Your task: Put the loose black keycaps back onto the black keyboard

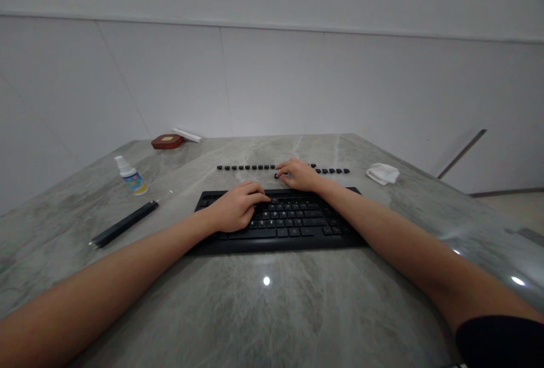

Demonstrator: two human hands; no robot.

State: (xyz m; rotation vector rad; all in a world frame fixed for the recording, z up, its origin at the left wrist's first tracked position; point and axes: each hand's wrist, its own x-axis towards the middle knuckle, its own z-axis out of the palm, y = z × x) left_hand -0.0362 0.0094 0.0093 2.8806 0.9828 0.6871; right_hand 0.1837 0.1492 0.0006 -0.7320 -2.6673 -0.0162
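A black keyboard (pixel 293 233) lies on the marbled table, with exposed switches along part of its upper rows. My left hand (pixel 238 207) rests over its left half, index finger stretched out across the keys and nothing visible in the grasp. Behind the keyboard, my right hand (pixel 298 174) reaches over its back edge, thumb and fingers closed at a small black keycap (pixel 276 176). Loose black keycaps (pixel 247 167) stand in a row behind the keyboard. More keycaps (pixel 332 171) continue to the right of my right hand, which hides part of the row.
On the left stand a white spray bottle (pixel 133 178) and a long black tool or packet (pixel 124 224). A reddish-brown box (pixel 166 141) and a white flat strip (pixel 187 135) lie at the back left. A folded white cloth (pixel 383 173) is at the right.
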